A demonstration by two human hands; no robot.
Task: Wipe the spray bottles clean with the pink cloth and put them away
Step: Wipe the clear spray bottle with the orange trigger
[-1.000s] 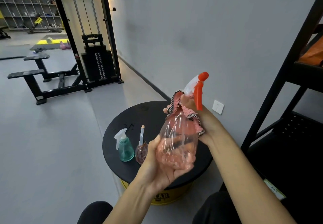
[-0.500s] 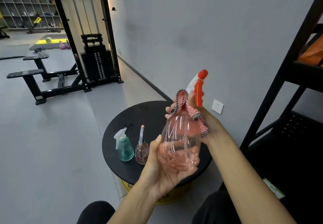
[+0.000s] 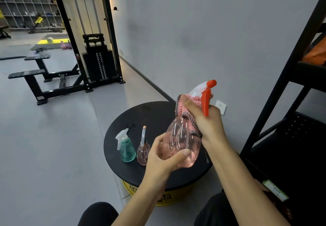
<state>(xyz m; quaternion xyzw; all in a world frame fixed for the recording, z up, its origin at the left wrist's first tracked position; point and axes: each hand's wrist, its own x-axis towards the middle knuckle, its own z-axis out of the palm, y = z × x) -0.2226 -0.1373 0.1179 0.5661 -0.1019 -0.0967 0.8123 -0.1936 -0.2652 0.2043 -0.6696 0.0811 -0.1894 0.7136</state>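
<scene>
I hold a clear pink spray bottle [image 3: 181,142] with an orange trigger tilted above the round black table [image 3: 141,116]. My left hand [image 3: 162,157] grips its base from below. My right hand [image 3: 204,120] wraps the pink cloth [image 3: 183,107] around the bottle's neck, just under the trigger. On the table stand a small teal spray bottle [image 3: 126,146] with a white head and a small pink bottle [image 3: 142,152] with a tall thin nozzle, side by side to the left of my hands.
A black metal shelf rack [image 3: 289,77] rises on the right with an orange item on an upper shelf. The grey wall with a white socket [image 3: 221,106] is behind the table. Gym benches and a weight-stack machine [image 3: 98,63] stand at the back left.
My right hand with the cloth has slid up from the bottle's shoulder to its neck. The bottle has turned slightly in my left hand.
</scene>
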